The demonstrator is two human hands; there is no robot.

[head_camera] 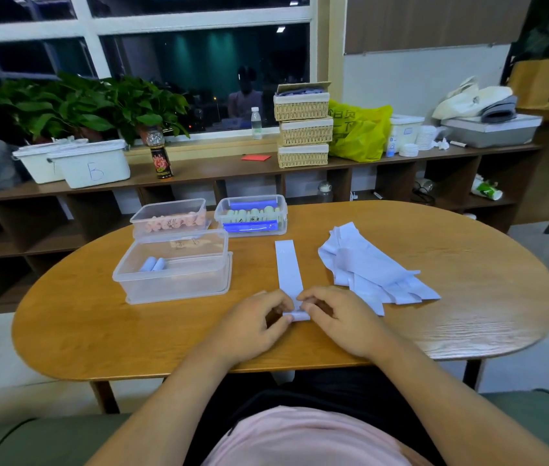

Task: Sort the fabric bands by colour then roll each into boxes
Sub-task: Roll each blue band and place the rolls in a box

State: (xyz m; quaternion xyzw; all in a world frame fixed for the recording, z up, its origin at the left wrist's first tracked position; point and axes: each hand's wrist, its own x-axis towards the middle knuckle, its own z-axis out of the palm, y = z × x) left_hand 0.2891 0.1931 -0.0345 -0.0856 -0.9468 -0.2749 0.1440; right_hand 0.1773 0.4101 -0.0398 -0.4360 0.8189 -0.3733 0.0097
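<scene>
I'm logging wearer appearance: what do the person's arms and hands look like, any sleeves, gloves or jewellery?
Both forearms are bare, with no sleeve in view. The left hand and right hand wear no gloves, and no ring, watch or bracelet shows. A pale pink top fills the bottom of the view.

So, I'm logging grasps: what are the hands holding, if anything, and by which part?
The left hand and right hand both pinch the light blue band at its near, partly rolled end; the rest lies flat.
</scene>
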